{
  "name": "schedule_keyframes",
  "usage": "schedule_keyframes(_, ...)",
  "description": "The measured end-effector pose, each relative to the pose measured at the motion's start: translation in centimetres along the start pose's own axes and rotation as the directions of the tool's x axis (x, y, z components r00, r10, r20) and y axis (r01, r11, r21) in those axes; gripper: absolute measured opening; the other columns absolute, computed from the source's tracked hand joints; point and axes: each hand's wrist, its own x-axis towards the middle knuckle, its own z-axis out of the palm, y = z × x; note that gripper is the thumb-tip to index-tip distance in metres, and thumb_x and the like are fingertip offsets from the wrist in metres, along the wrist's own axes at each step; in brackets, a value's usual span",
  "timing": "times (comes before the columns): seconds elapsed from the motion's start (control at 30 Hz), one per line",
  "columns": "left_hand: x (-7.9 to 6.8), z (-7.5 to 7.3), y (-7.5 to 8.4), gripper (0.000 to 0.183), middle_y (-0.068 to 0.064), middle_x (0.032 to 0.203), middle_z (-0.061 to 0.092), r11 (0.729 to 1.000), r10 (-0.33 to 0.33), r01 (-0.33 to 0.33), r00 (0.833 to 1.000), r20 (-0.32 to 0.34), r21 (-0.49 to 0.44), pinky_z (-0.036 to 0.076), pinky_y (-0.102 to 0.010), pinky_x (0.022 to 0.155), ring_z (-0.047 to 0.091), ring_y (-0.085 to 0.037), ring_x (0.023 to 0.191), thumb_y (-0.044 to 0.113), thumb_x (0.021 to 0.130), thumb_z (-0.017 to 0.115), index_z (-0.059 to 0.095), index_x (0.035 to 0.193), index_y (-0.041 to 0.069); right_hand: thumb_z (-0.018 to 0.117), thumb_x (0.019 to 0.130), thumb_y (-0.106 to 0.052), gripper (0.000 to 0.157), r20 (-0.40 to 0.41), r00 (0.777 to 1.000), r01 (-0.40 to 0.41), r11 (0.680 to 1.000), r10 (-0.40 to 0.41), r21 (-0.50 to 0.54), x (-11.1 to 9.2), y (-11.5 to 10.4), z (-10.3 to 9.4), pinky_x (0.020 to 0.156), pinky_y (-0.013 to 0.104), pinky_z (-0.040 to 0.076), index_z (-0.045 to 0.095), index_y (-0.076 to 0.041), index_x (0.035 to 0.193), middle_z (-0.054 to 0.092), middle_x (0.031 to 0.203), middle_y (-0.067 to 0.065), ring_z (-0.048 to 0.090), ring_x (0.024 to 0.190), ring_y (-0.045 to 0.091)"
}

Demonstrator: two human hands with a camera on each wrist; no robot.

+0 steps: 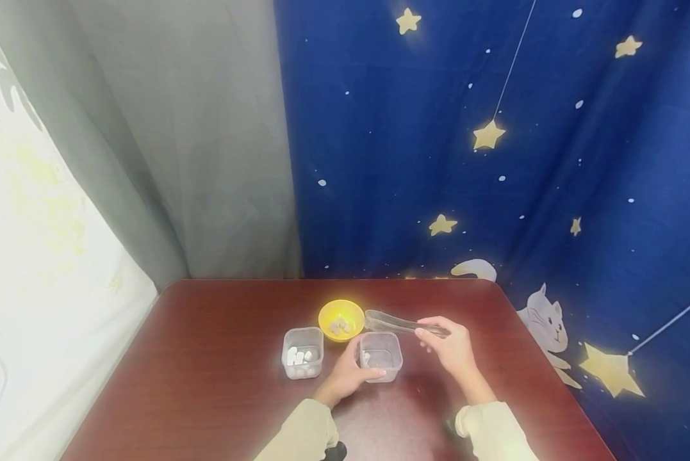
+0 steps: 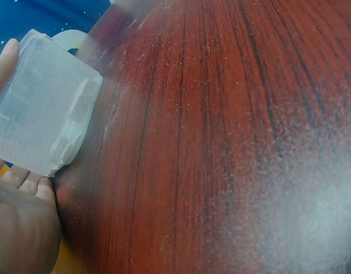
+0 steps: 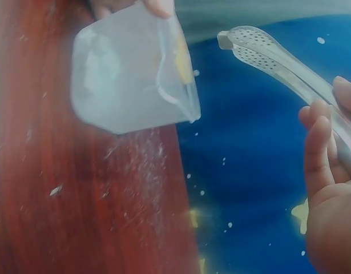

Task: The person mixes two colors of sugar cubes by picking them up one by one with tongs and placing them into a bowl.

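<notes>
My left hand (image 1: 342,374) grips a clear square plastic container (image 1: 392,370), fingers at its far left side and thumb on the near side. A few small pale bits (image 1: 366,356) lie in it. In the right wrist view this container (image 3: 124,74) is seen from its side. My right hand (image 1: 451,346) holds perforated clear tongs (image 1: 392,321) above and behind the container. Between the tongs' tips sits a small beige cube (image 3: 225,40). Just left of the tips stands a yellow bowl (image 1: 345,308) with several beige chunks (image 1: 339,326) inside.
A second clear container (image 1: 304,335) stands left of my left hand, with several white pieces (image 1: 300,356) in it. Everything stands on a dark red wooden table (image 1: 223,358). Behind the table hang a grey curtain (image 1: 229,160) and a blue star-patterned curtain (image 1: 379,160).
</notes>
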Motion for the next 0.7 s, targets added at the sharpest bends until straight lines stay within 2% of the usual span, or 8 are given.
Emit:
schedule_keyframes(0.17,0.0,0.0,0.1,0.085,-0.011,0.128,0.056,1.000,0.006,-0.006,1.000,0.002,-0.008,0.038,-0.051,0.102,0.052,-0.031,0.117,0.019,0.072,0.086,0.041,0.143,0.011,0.075,0.082,0.000,0.021,-0.041,0.999,0.021,0.999,-0.019,0.039,0.5,-1.1,0.6,0.054,0.041,0.056,0.071,0.005,0.102,0.069,0.076,0.022,0.066,0.062,0.035)
schedule_keyframes(0.33,0.0,-0.1,-0.1,0.084,-0.010,0.128,0.056,1.000,-0.002,0.002,1.000,0.002,0.028,0.039,-0.049,0.101,0.052,-0.029,0.117,0.023,0.072,0.086,0.041,0.142,0.012,0.075,0.083,0.000,0.022,-0.073,0.997,0.047,0.995,-0.041,0.084,1.3,-1.9,1.3,0.054,0.039,0.056,0.070,0.007,0.103,0.068,0.076,0.025,0.066,0.058,0.022)
schedule_keyframes(0.53,0.1,-0.1,-0.1,0.084,-0.012,0.128,0.056,1.000,0.003,-0.004,1.000,0.004,0.028,0.039,-0.049,0.101,0.053,-0.031,0.116,0.022,0.072,0.086,0.041,0.142,0.010,0.075,0.083,0.000,0.020,-0.113,0.987,0.127,0.981,-0.110,0.147,2.9,-3.5,2.2,0.048,0.028,0.052,0.070,0.007,0.101,0.067,0.070,0.024,0.064,0.055,0.020)
schedule_keyframes(0.7,0.0,-0.2,0.0,0.084,-0.011,0.128,0.056,0.999,-0.009,0.009,1.000,0.009,0.039,0.039,-0.049,0.100,0.053,-0.030,0.115,0.024,0.073,0.086,0.040,0.143,0.011,0.074,0.082,0.002,0.020,-0.145,0.975,0.191,0.965,-0.166,0.181,3.9,-4.8,2.7,0.048,0.026,0.052,0.070,0.010,0.100,0.064,0.072,0.032,0.063,0.053,0.014)
